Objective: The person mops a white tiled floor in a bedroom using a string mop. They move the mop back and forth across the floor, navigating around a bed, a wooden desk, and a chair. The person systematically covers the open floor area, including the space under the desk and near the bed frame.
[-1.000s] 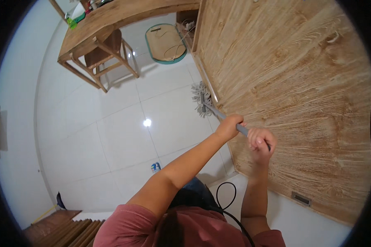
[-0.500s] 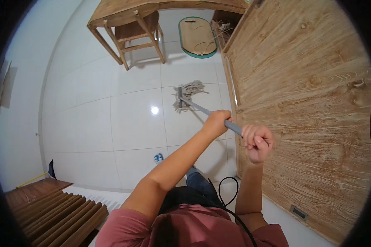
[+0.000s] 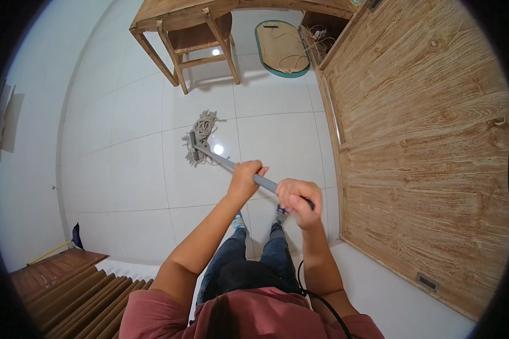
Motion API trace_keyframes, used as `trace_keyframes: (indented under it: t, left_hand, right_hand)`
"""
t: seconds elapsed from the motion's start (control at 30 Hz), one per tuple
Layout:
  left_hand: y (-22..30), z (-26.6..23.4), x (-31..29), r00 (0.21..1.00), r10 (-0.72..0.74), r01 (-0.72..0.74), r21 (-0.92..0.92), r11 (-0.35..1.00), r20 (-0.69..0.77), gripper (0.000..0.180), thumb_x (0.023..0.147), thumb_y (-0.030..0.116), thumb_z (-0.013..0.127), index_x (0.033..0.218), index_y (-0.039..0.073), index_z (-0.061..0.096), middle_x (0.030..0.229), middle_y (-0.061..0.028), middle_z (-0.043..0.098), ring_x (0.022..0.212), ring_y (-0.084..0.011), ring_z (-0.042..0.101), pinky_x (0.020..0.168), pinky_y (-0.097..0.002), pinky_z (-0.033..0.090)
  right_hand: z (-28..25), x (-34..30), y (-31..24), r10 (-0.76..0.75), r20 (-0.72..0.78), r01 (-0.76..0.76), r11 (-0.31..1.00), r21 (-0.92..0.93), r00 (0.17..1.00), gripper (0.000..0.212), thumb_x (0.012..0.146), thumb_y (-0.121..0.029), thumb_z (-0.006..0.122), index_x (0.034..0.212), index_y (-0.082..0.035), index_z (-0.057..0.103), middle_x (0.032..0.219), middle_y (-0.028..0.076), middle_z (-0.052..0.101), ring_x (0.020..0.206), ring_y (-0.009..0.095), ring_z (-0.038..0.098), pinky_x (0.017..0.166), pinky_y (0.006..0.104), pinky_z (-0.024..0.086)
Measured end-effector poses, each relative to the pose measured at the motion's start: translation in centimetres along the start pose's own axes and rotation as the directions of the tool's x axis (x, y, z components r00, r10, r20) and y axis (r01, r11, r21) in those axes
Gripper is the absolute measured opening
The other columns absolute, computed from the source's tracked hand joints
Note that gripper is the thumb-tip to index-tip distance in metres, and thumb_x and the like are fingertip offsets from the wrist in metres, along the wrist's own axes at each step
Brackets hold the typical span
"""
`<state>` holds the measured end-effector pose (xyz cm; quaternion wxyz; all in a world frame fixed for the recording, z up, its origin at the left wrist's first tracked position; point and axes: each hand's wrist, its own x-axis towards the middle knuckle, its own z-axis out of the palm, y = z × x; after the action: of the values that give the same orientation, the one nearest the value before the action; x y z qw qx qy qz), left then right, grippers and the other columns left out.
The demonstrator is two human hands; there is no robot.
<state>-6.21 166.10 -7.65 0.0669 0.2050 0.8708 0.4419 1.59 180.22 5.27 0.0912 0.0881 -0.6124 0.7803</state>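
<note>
1. Mop handle: its grey upper end, tipped black, is enclosed by the right hand, curled closely round it.
2. Farther down, the same grip is made by the left hand, wrapped about the handle.
3. Mop head, grey-stringed, is laid on the tiled floor, well apart from its left and right edges.
4. Chair is set against the near edge of the desk, by its left corner.
5. Green-rimmed oval tray is placed near the floor's right edge.
</note>
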Motion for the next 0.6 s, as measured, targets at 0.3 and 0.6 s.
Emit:
trace_keyframes:
  t: [0.3,0.6]
  left_hand:
    - [12.0,5.2,0.8,0.961,0.264,-0.275,-0.294,0.916,-0.075,0.026,0.081,0.017,0.066,0.067,0.003,0.049,0.061,-0.0159,0.049,0.059,-0.0385,0.050,0.057,-0.0445,0.036]
    - [19.8,16.9,0.3,0.898,0.384,-0.144,-0.684,0.716,0.213,0.021,0.080,0.013,0.065,0.071,0.002,0.051,0.069,-0.0194,0.054,0.064,-0.0360,0.051,0.059,-0.0401,0.042]
  right_hand:
    - [-2.3,-2.6,-11.6,-0.088,-0.091,0.058,0.954,-0.295,0.992,0.023,0.074,-0.009,0.053,0.056,-0.002,0.041,0.054,0.005,0.045,0.049,0.019,0.042,0.053,0.0312,0.038]
    - [-8.7,-7.4,-14.7,0.041,-0.254,-0.187,0.788,-0.586,0.966,0.017,0.075,0.000,0.048,0.060,-0.003,0.040,0.056,0.003,0.043,0.051,0.013,0.040,0.057,0.0290,0.038]
